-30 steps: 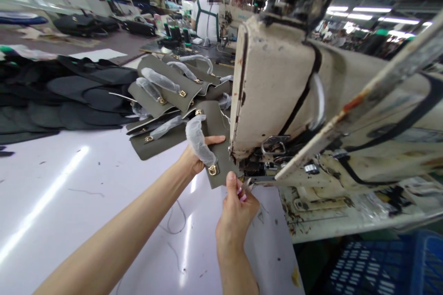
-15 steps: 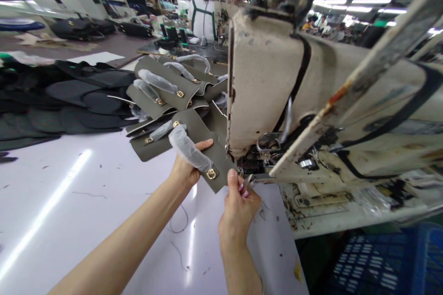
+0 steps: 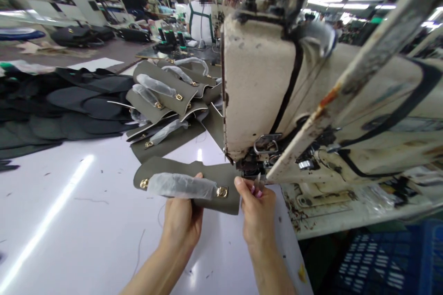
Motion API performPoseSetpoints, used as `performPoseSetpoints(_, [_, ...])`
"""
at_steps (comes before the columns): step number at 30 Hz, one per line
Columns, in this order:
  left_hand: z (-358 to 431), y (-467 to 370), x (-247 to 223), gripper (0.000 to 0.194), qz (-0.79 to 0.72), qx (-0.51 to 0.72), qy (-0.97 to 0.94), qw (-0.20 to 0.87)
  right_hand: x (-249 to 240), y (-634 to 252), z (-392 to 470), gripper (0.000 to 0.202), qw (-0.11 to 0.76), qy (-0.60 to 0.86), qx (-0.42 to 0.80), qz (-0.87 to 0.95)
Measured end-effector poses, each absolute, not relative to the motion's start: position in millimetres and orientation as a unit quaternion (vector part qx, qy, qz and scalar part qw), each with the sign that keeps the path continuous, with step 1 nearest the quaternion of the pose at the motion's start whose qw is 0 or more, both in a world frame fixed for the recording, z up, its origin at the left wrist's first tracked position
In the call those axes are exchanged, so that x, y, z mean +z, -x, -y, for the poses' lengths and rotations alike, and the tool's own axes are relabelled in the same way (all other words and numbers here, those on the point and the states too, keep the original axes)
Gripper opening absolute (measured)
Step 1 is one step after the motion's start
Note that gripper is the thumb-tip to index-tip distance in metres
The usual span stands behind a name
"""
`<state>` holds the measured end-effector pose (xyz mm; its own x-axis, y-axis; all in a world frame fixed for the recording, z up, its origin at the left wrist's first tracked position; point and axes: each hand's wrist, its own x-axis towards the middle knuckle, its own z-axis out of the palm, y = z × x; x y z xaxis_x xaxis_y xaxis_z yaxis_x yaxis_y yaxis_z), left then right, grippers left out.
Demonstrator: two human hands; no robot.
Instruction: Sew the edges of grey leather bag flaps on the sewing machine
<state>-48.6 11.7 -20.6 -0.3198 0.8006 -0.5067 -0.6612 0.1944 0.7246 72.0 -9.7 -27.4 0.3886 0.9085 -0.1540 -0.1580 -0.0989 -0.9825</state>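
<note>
A grey-green panel with a plastic-wrapped handle and gold buckles lies nearly level across the view, its right end beside the sewing machine's needle area. My left hand grips it from below, partly hidden behind it, one fingertip showing above the handle. At the panel's right end is my right hand, fingers closed around small thread snips with pink parts and a metal tip. Whether its thumb touches the panel is hard to tell.
The sewing machine fills the right side. Similar panels are piled behind the held one. Dark pieces are stacked at the left on the white table. A blue basket stands lower right; people work behind.
The panel has turned from a slant to nearly level and come closer, away from the pile, with my left hand. My right hand has shifted slightly right and down, still holding the snips.
</note>
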Motion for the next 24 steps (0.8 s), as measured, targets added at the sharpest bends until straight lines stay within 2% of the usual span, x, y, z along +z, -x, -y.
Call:
performPoseSetpoints(5, [9.9,38.9,-21.6,0.017,-0.539,0.633,-0.045,0.554,-19.7,-91.3,8.5,0.043,0.545,0.585,0.46,0.386])
performPoseSetpoints(8, [27.6,54.0,-23.2,0.006,-0.559,0.558,-0.134,0.598,-18.0,-97.2,10.7,0.04,0.516,0.591,0.464,0.412])
performPoseSetpoints(11, [51.0,86.9,-18.5,0.051,-0.568,0.322,-0.347,0.673,-18.4,-97.5,11.6,0.039,0.529,0.575,0.482,0.396])
performPoseSetpoints(12, [57.4,98.1,-15.5,0.058,-0.6,0.258,-0.408,0.638,-18.6,-97.0,11.5,0.04,0.535,0.566,0.488,0.393])
performPoseSetpoints(13, [61.8,107.5,-12.4,0.056,-0.632,0.236,-0.469,0.571,-19.0,-96.4,11.2,0.042,0.54,0.559,0.493,0.392])
performPoseSetpoints(16, [58.4,117.8,-7.6,0.035,-0.648,0.278,-0.64,0.306,-21.1,-94.9,10.5,0.048,0.552,0.546,0.496,0.388])
performPoseSetpoints(18, [43.2,109.6,-9.8,0.048,-0.598,0.282,-0.729,0.178,-22.2,-94.6,10.5,0.048,0.559,0.54,0.5,0.381])
performPoseSetpoints(21, [14.3,88.6,-13.0,0.066,-0.522,0.256,-0.809,0.087,-20.7,-95.2,12.1,0.044,0.558,0.535,0.511,0.376])
performPoseSetpoints(24, [-5.4,74.5,-6.4,0.062,-0.48,0.242,-0.841,0.061,-16.2,-96.4,16.0,0.044,0.54,0.56,0.5,0.381])
